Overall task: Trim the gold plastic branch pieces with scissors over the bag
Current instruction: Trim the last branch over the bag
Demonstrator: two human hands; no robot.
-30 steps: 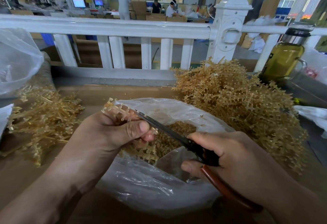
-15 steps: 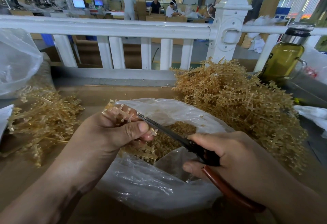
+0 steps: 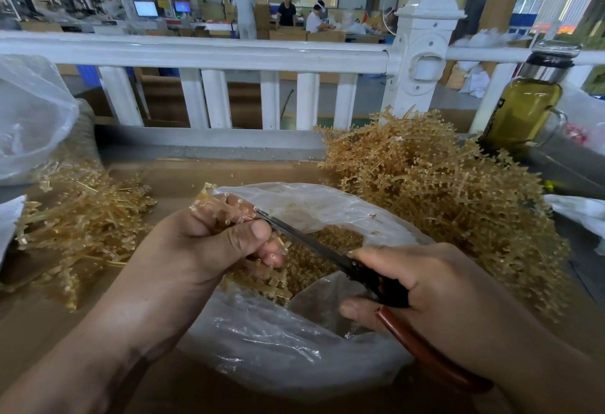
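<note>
The left hand (image 3: 203, 250) holds a bunch of gold branch pieces (image 3: 226, 207) over the open mouth of the clear plastic bag (image 3: 278, 348). The thumb presses across the bunch and the fingers are curled around it from below, so the pieces stick out above and below the hand. The right hand (image 3: 435, 292) grips the scissors (image 3: 357, 269) by the handles; one handle is brown and comes out behind the palm. The blades point up and to the left, and their tip touches the bunch just beside the left thumb. The blades look nearly together, but I cannot tell if they are fully closed.

Inside the bag lies a heap of small gold cut bits (image 3: 314, 250). The bag sits on a brown cardboard surface (image 3: 183, 178). A big pile of gold branches (image 3: 442, 191) is to the right of the bag, and a smaller pile (image 3: 82, 223) is to the left. Behind stands a white railing (image 3: 203, 53), and a bottle with yellow-green liquid (image 3: 523, 109) is at the far right.
</note>
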